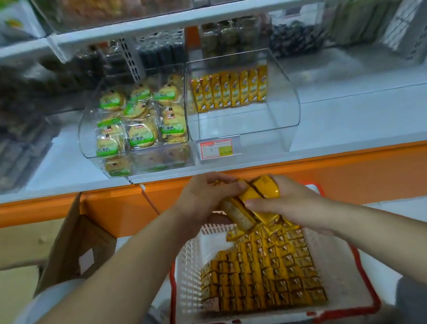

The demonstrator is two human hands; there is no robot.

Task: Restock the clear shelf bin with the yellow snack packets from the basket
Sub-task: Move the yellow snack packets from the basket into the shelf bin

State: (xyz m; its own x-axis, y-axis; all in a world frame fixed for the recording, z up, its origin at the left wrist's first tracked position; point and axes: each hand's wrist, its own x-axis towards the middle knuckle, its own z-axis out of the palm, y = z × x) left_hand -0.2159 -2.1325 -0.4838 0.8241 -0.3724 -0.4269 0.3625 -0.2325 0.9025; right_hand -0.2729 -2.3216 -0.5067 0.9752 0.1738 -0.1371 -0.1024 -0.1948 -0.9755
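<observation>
The print on the price label (216,148) is too small to read. The left hand (201,200) and right hand (291,203) cover part of the yellow packets (260,188) they grip, so their count cannot be told. Both hands hide most of the far rim of the basket (187,271). The goods on the top shelf (109,3) are blurred and cut off by the upper edge.
</observation>
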